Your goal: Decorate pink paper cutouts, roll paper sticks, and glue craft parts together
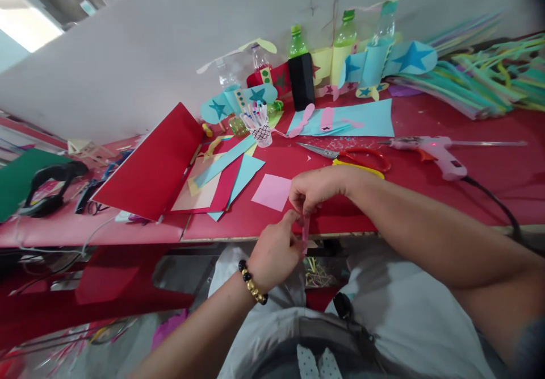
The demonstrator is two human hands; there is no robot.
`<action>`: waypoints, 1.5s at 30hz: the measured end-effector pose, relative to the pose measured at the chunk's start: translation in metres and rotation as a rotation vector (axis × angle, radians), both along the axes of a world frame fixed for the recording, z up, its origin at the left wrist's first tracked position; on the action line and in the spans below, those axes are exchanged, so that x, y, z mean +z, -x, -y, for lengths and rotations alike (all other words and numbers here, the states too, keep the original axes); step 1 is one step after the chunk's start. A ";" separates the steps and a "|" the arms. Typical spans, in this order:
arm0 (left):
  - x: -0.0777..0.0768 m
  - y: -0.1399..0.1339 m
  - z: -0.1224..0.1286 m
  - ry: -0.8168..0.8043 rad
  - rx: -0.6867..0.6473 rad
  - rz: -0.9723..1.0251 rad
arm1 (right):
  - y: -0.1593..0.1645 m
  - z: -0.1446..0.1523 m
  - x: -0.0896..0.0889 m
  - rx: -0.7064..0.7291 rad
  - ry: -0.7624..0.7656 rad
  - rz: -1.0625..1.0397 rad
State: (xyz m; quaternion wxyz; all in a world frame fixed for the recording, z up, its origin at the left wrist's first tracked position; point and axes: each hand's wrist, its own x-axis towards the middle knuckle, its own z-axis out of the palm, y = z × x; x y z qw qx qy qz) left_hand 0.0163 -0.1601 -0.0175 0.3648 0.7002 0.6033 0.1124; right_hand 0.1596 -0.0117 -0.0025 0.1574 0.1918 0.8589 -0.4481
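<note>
A narrow strip of pink paper (pixel 305 232) is pinched between my two hands at the front edge of the red table. My left hand (pixel 276 248), with a bead bracelet at its wrist, grips the strip's lower part. From above, my right hand (pixel 313 191) closes its fingers on the upper end, partly hiding it. Just left of my right hand lies a square of pink paper (pixel 271 192). Behind that hand rest orange-handled scissors (pixel 361 156) and a yellow-handled tool (pixel 361 167), partly covered by my forearm.
A pink glue gun (pixel 438 151) with a black cord lies at the right. Colored paper sheets (pixel 242 177) and an upright red board (pixel 153 169) are at the left. Behind stand a pen cup (pixel 260 132), a black phone (pixel 301 80) and several bottle airplanes (pixel 374 63).
</note>
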 end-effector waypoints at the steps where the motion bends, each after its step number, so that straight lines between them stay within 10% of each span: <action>1: -0.001 -0.001 0.001 -0.006 0.014 -0.002 | 0.000 0.001 0.000 -0.002 -0.017 0.004; 17: -0.002 0.010 -0.001 -0.414 -0.233 -0.335 | 0.000 0.002 0.007 -0.024 -0.136 0.011; 36: -0.028 0.032 -0.039 -0.812 -0.564 -0.031 | -0.004 -0.005 0.004 -0.109 -0.129 -0.004; 40: -0.029 0.032 -0.039 -0.812 -0.544 0.007 | -0.011 -0.012 0.010 -0.317 -0.261 -0.139; 45: -0.028 0.033 -0.040 -0.796 -0.531 0.070 | -0.063 0.003 0.031 -0.999 -0.351 -0.568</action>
